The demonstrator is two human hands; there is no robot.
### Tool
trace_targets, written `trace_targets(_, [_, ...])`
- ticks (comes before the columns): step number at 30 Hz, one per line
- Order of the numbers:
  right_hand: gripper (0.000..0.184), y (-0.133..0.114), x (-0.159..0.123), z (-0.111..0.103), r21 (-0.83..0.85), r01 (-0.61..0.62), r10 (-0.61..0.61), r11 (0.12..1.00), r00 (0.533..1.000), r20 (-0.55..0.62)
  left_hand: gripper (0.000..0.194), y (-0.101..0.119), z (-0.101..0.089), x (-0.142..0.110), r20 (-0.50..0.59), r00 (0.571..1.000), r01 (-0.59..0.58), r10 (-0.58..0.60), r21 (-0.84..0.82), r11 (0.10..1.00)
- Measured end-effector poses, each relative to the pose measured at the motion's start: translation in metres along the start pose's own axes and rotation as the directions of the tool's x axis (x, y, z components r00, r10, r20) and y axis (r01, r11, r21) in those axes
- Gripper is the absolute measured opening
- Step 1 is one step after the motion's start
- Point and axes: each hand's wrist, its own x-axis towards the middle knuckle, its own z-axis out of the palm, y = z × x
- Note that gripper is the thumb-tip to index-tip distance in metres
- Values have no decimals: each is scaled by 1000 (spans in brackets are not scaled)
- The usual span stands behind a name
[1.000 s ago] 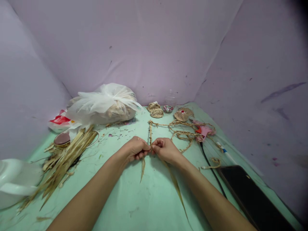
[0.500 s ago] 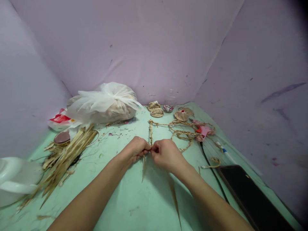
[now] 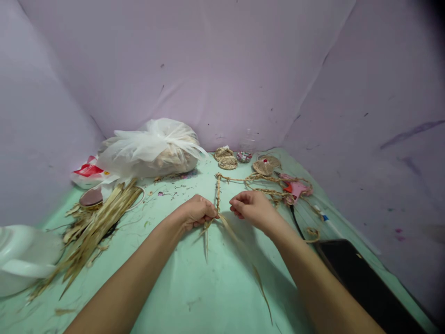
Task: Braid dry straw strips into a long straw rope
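Plainly knobbly cord (image 3: pixel 218 192) — straw-brown, slender.

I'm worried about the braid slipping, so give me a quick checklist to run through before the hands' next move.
1. Left hand pinching the near end of the braided cord: ok.
2. Right hand holding the long loose strip: not ok, they are apart.
3. Cord section just beyond the left hand straight: ok.
4. Strip free of twists: cannot tell, partly blurred.
5. Pink glue gun apart from both hands: ok.
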Motion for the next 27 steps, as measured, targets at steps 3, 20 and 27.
trace_targets(3, [9,-1,2,11,335,-204,146,920,971,192,10,1,1,-1,-4,1000,-20,20,0,1000])
trace_targets(20, [4,6,4,34,468,-194,142,862,979,145,10,19,2,-17,-233,966,17,113,490,871])
trace_targets(27, [2,8,3,38,601,-202,133,774,978,158,15,31,34,-37,-331,926,151,179,762,630])
